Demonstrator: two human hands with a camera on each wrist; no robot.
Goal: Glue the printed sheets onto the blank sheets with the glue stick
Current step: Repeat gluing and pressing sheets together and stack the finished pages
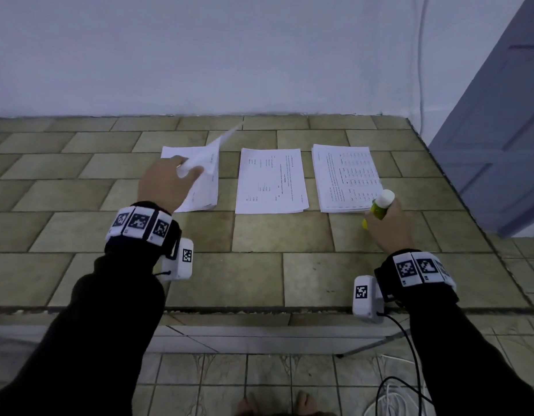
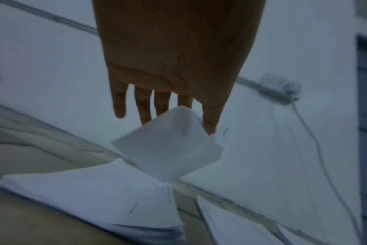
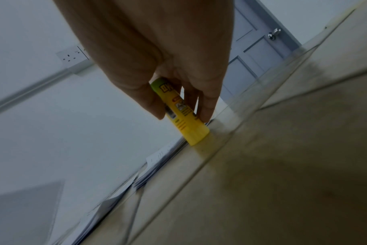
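Observation:
Three lots of paper lie in a row on the tiled counter [image 1: 259, 250]: a mostly white left stack [image 1: 199, 193], a printed middle sheet [image 1: 270, 181] and a printed right stack [image 1: 346, 178]. My left hand [image 1: 189, 171] pinches the near corner of a white sheet [image 1: 217, 147] and holds it up off the left stack, its far corner in the air. In the left wrist view thumb and fingers [image 2: 144, 109] hold that curled corner [image 2: 168, 145] above the stack [image 2: 90, 190]. My right hand [image 1: 379, 217] grips a yellow glue stick [image 1: 381, 205] with a white cap; its base touches the counter by the right stack [image 3: 186, 119].
A white wall runs behind the counter, with a socket [image 3: 73, 55] and a cable [image 1: 421, 55]. A grey door [image 1: 499, 145] stands past the counter's right edge. The front edge [image 1: 259, 310] is close to my wrists. Cables [image 1: 403, 385] lie on the floor below.

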